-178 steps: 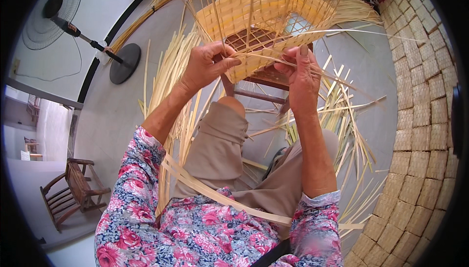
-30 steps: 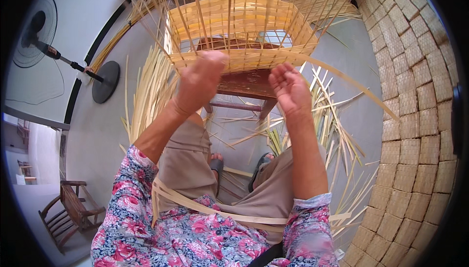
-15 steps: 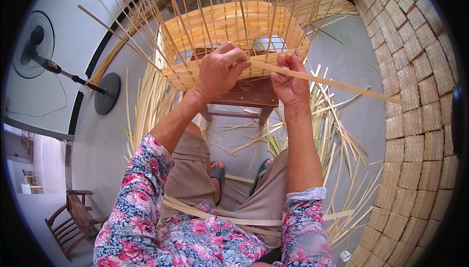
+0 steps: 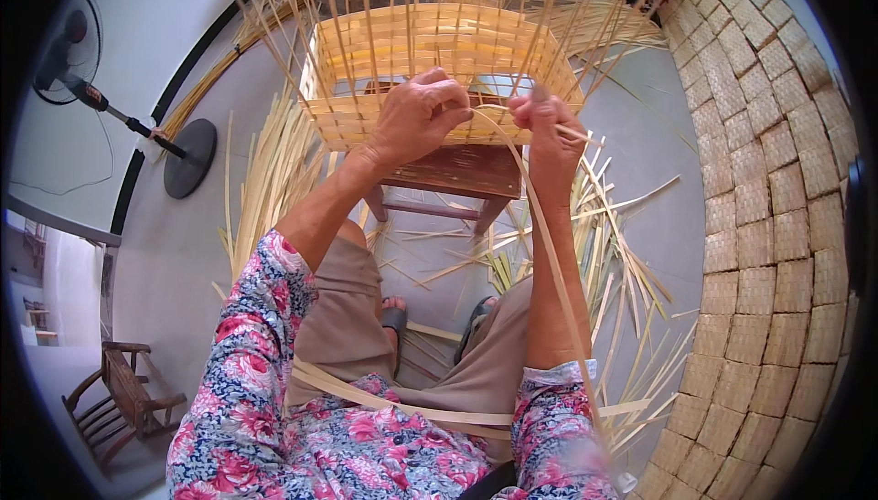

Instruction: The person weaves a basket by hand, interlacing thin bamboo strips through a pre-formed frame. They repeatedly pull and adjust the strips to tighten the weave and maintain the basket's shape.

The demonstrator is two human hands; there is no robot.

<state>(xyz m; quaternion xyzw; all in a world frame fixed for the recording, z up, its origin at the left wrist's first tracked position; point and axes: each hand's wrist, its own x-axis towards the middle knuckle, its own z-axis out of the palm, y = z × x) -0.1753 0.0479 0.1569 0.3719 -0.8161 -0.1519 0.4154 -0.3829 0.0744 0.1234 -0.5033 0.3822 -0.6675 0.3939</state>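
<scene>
A half-woven bamboo basket (image 4: 439, 38) with tall upright stakes rests on a low reddish-brown wooden stool (image 4: 439, 173). At the middle of its near wall, my left hand (image 4: 419, 121) is closed, with thumb and fingers pinching a long, pale bamboo strip (image 4: 541, 212). From that pinch the strip arches right and hangs down across my right forearm. My right hand (image 4: 553, 132) is closed near the wall's right part, its fingertips partly blurred. A thin strip end sticks out to its right. Exactly how that piece joins the weave is hidden by the fingers.
Loose bamboo strips (image 4: 265, 194) lie left of the stool, and more are scattered at right. Strips also lie across my lap. A standing fan (image 4: 190, 158) and wooden chair (image 4: 128, 390) are at left. Stacked woven blocks (image 4: 750, 317) line the right side.
The long strip pointed straight out to the right; now it bends down over my right forearm. My right hand has turned and its fingers have closed higher by the basket wall.
</scene>
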